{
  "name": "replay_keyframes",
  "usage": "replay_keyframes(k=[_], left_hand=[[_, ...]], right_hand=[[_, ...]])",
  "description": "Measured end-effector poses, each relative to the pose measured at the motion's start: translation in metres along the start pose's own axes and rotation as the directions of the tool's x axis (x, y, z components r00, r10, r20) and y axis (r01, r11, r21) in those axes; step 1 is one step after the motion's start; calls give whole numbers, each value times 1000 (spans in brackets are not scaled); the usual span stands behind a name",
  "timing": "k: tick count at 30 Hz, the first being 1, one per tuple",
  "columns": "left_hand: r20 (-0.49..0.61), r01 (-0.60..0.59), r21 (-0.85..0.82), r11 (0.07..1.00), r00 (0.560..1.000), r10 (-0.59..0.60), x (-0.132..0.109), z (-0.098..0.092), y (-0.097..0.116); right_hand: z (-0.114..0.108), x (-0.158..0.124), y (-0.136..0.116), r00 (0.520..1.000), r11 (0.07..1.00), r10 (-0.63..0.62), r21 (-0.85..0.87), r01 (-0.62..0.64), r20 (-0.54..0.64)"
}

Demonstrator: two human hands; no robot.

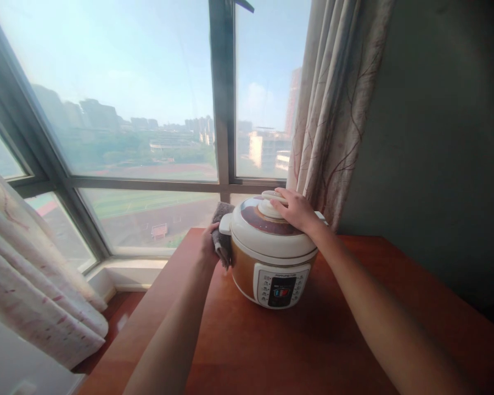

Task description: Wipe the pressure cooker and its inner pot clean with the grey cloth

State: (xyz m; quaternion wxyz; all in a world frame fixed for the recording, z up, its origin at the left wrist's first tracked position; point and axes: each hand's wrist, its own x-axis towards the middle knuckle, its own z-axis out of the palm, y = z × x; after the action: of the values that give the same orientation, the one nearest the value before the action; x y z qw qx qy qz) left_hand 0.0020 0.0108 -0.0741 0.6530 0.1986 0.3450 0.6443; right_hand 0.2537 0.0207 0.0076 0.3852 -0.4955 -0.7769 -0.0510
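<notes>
An electric pressure cooker (242, 266) with a white lid rim and a gold-brown body stands upright on the wooden table. Its control panel (282, 288) faces me. My right hand (298, 211) lies on top of the lid, with its fingers closed round the white lid knob (267, 208). On the cooker's left side, my left hand (209, 244) grips a folded grey-brown cloth (222, 241). The cloth presses against the cooker's side by the left side handle. Part of the left hand's fingers is hidden behind the cloth.
The reddish-brown table (230, 351) reaches towards a large window (148, 109) with grey frames. Pale curtains hang at the left (28, 274) and behind the cooker at the right (333, 109). A dark wall (436, 137) stands on the right.
</notes>
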Motion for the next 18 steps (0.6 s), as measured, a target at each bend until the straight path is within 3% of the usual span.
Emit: replay_keyframes(k=[7, 11, 14, 18], left_hand=[[12, 15, 133, 991, 1000, -16, 7, 0, 27], [74, -130, 240, 962, 991, 116, 12, -1, 32], [214, -347, 409, 844, 936, 281, 10, 2, 38], [390, -565, 593, 573, 825, 410, -11, 8, 39]], right_hand=[[2, 0, 0, 1000, 1000, 19, -8, -19, -6], [1, 0, 0, 1000, 1000, 24, -9, -24, 0], [0, 0, -1, 1000, 1000, 22, -15, -22, 7], [-1, 0, -2, 1000, 1000, 24, -19, -24, 4]])
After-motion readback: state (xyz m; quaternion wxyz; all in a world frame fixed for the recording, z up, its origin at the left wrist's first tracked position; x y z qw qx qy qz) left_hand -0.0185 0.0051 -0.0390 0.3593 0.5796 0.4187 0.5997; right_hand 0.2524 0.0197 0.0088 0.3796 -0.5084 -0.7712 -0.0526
